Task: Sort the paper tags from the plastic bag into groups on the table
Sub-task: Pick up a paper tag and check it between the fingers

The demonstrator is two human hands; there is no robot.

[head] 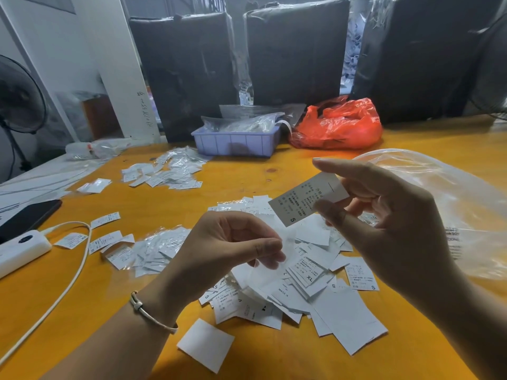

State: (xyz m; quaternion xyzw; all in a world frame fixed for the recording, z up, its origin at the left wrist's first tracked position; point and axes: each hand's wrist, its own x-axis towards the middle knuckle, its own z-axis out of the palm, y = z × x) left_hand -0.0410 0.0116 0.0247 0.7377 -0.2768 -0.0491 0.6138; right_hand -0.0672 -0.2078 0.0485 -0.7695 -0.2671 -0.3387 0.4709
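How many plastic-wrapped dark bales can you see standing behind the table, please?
3: left bale, middle bale, and right bale, side by side behind the table. More may stand beyond the frame.

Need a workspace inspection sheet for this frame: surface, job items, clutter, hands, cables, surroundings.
Surface: yellow table, mostly covered with paper.
Job's things: loose pile of paper tags under the hands; sorted groups at far left and mid left; clear plastic bag at right.
Clutter: lavender bin of bagged items, red plastic bag, power bank, dark phone.
Hands: right hand pinches a tag marked S; left hand pinches a thin clear sleeve.
Cables: white cable runs from the power bank off the near edge.
Surroundings: wrapped dark bundles behind the table; fan at left.
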